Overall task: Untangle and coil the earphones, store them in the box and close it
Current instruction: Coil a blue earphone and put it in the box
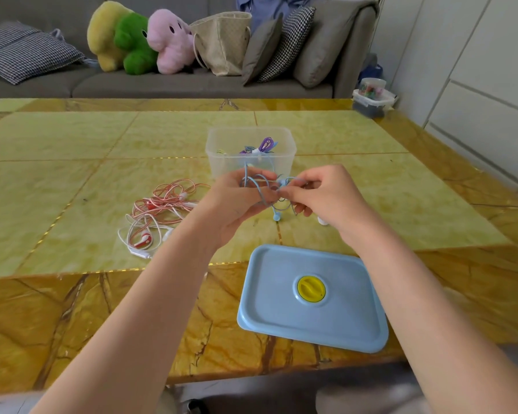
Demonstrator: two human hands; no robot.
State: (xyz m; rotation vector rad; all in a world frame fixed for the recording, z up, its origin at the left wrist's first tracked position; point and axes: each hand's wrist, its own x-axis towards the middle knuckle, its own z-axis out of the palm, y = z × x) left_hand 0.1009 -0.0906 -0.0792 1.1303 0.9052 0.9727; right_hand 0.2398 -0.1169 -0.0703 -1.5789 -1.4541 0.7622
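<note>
Light blue earphones (262, 191) hang in loops between my two hands above the table, one earbud dangling below. My left hand (237, 201) grips the looped cable, and my right hand (326, 195) pinches the cable near a small white piece. Just behind them stands the clear plastic box (219, 138), open, with coiled purple earphones (265, 144) inside. The box's blue lid (311, 297) with a yellow knob lies flat near the table's front edge. A tangled heap of red and white earphones (159, 210) lies on the table to the left.
The yellow marble-patterned table (72, 174) stretches wide on both sides. Behind it is a grey sofa (192, 82) with plush toys, cushions and a woven bag. A small lidded container (371, 100) sits past the table's far right corner.
</note>
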